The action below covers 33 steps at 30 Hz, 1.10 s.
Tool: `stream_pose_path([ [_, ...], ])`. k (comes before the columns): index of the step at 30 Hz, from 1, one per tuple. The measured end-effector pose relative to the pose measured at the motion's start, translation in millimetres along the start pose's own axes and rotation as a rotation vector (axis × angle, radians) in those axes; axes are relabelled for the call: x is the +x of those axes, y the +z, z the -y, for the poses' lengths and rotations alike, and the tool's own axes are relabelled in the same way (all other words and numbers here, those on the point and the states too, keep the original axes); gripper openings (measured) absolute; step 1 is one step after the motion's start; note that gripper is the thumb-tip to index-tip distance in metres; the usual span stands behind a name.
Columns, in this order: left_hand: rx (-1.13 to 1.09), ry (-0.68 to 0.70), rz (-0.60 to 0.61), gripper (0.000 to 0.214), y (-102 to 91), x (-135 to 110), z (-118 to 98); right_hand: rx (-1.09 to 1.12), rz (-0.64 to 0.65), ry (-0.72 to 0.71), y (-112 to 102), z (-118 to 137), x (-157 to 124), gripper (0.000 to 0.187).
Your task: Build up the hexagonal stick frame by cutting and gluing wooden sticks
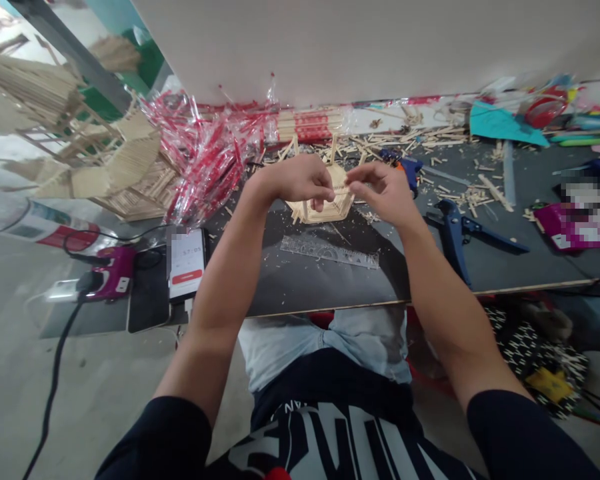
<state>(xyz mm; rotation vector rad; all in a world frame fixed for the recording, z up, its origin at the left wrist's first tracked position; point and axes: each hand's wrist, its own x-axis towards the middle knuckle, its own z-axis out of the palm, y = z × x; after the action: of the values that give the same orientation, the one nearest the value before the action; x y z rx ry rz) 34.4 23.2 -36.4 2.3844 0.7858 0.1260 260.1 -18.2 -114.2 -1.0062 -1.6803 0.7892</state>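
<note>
Beyond the fingers (324,179), a broad pale wall (355,53). Spread below them, a dark tabletop (290,287), littered with scraps on the far side. Well off to the left of the fingers, a large stick structure (130,143), with slatted, fan-like panels. Nearer to them on that same side, a heap of clear wrappers with red markings (215,147). Farther left and closer to the body, a plastic bottle (50,223) lying on its side, partly blurred. To the right of the fingers, a blue hand tool (453,230), handles spread apart.

Directly beneath and just behind the fingers, a small many-sided stick frame (325,212) on the tabletop, with short posts upright around the edge. Above the near part of it, both hands: the left hand (300,179) with fingers curled inward, the right hand (385,190) with thumb and forefinger bent close together. Between the two sets of fingertips, a pale sliver; impossible to tell whether pinched there or part of the frame behind.

Toward the body from the fingers, a clear ruler (330,252), lying flat and slightly slanted. Far to the right and beyond, a sheet of turquoise paper (505,123). Well left of the fingers, a phone with a lit screen (186,267), and beside it a purple power strip (115,270). Smallest, scattered to the right of the fingers, loose stick pieces (465,200).
</note>
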Motion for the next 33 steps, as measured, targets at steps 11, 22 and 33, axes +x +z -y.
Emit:
stream_pose_path([
  [11, 0.042, -0.033, 0.019, 0.030, 0.0, 2, 0, -0.846, -0.423, 0.415, -60, -81, 6, 0.029],
  [22, 0.070, 0.011, -0.014, 0.029, -0.9, 1, -3, -0.733, -0.559, 0.509, -60, -111, 20, 0.037],
  [33, 0.009, -0.081, -0.384, 0.026, 3.4, 2, 9, -0.326, -0.536, 0.376, -59, -111, 23, 0.035],
])
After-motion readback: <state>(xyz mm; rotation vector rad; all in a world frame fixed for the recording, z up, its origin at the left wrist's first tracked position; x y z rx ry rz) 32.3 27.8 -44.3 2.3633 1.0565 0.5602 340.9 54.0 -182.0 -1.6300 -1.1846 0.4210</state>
